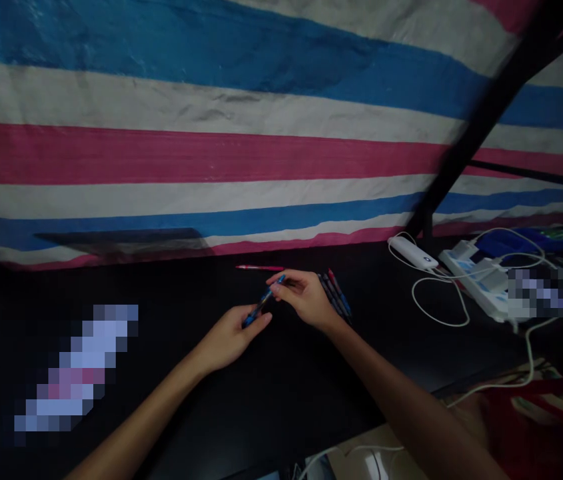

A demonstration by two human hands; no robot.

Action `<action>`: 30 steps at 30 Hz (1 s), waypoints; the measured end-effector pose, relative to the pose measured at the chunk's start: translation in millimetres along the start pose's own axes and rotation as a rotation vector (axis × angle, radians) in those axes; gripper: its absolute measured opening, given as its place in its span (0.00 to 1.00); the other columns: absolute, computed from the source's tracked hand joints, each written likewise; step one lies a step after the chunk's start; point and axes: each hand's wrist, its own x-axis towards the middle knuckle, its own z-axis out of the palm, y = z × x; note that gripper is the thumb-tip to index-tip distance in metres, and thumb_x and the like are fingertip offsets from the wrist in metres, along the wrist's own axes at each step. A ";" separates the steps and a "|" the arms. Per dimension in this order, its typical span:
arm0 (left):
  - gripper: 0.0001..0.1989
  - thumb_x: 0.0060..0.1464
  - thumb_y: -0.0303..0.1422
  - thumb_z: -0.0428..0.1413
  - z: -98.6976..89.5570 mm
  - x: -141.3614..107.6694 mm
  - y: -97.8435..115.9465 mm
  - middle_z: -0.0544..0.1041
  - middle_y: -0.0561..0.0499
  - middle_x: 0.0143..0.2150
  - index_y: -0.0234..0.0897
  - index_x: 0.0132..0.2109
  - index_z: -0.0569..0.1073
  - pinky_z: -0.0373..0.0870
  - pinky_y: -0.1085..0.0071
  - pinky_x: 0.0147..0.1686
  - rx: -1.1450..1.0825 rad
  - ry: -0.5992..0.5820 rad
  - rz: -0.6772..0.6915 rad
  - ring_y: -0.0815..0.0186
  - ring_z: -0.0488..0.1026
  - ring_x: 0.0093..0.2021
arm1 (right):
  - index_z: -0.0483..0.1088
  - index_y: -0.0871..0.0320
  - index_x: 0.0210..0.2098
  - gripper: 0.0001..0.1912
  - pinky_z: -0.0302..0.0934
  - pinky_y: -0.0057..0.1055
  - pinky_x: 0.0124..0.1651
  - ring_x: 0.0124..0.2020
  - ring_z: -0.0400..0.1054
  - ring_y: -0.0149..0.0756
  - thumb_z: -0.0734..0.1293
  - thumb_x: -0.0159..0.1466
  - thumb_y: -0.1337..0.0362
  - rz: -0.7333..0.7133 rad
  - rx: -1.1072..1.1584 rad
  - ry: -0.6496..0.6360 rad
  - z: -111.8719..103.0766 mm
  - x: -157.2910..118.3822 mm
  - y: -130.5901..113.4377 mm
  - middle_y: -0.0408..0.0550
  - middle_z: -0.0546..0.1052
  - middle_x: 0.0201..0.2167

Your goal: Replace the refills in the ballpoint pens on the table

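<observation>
Between my hands a blue pen (263, 301) is held at a slant over the black table (241, 407). My left hand (234, 333) grips its lower end between thumb and fingers. At the upper end, the thumb and fingers of my right hand (304, 297) pinch it. Behind my hands a red pen (256, 267) lies crosswise on the table. Several dark, blue and red pens (340, 293) lie side by side just right of my right hand, which partly hides them.
A white power strip (476, 283) with plugs, a white device (412, 253) and loose cables lie at the right. A blurred-out pale item (81, 367) lies at the left. Behind the table hangs a striped sheet (211, 157), with a dark metal bar (476, 127) slanting at the right.
</observation>
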 end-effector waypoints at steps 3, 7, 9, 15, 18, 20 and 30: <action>0.20 0.56 0.45 0.47 0.2 0.9 -3.3 0.57 0.58 0.18 0.37 0.22 0.63 0.48 0.74 0.20 0.222 0.151 0.029 0.72 0.54 0.19 | 0.74 0.57 0.32 0.09 0.63 0.31 0.35 0.28 0.68 0.31 0.70 0.54 0.59 0.015 0.011 0.018 5.6 -2.2 1.1 0.45 0.75 0.29; 0.18 0.58 0.38 0.44 2.5 -1.1 -6.8 0.61 0.55 0.16 0.38 0.22 0.65 0.49 0.73 0.22 0.548 0.325 0.034 0.69 0.59 0.18 | 0.70 0.59 0.27 0.12 0.61 0.29 0.31 0.25 0.66 0.32 0.67 0.57 0.56 -0.006 -0.102 0.103 15.4 -7.9 7.1 0.45 0.72 0.23; 0.15 0.57 0.35 0.44 4.6 -2.3 -6.5 0.65 0.53 0.17 0.38 0.25 0.67 0.51 0.72 0.23 0.668 0.349 0.022 0.67 0.64 0.18 | 0.68 0.59 0.23 0.13 0.57 0.27 0.27 0.22 0.61 0.30 0.66 0.58 0.56 -0.029 -0.215 0.160 18.6 -10.7 7.6 0.42 0.68 0.20; 0.13 0.58 0.33 0.43 8.0 -2.0 -5.5 0.75 0.46 0.24 0.37 0.33 0.71 0.54 0.70 0.24 0.890 0.365 -0.011 0.61 0.72 0.23 | 0.58 0.58 0.16 0.20 0.45 0.27 0.21 0.17 0.50 0.26 0.64 0.58 0.55 0.014 -0.300 0.245 21.4 -11.6 8.7 0.38 0.57 0.14; 0.13 0.59 0.33 0.43 7.0 -1.3 -6.6 0.76 0.45 0.25 0.36 0.35 0.71 0.56 0.71 0.24 0.908 0.345 -0.020 0.61 0.73 0.24 | 0.55 0.57 0.14 0.22 0.42 0.27 0.20 0.16 0.47 0.25 0.63 0.59 0.55 0.052 -0.266 0.214 22.7 -11.0 11.8 0.37 0.54 0.12; 0.14 0.59 0.33 0.43 6.8 -0.9 -7.2 0.75 0.46 0.24 0.36 0.34 0.71 0.56 0.71 0.24 0.900 0.330 -0.015 0.61 0.73 0.24 | 0.53 0.57 0.14 0.23 0.40 0.27 0.20 0.16 0.46 0.25 0.62 0.59 0.55 0.049 -0.274 0.220 24.1 -11.3 12.4 0.37 0.53 0.12; 0.13 0.60 0.33 0.42 6.5 3.3 -14.3 0.76 0.45 0.25 0.36 0.34 0.69 0.57 0.70 0.25 0.907 0.369 0.034 0.60 0.74 0.25 | 0.52 0.57 0.13 0.23 0.41 0.27 0.20 0.15 0.46 0.25 0.61 0.60 0.56 0.102 -0.273 0.279 30.7 -14.3 7.1 0.37 0.53 0.11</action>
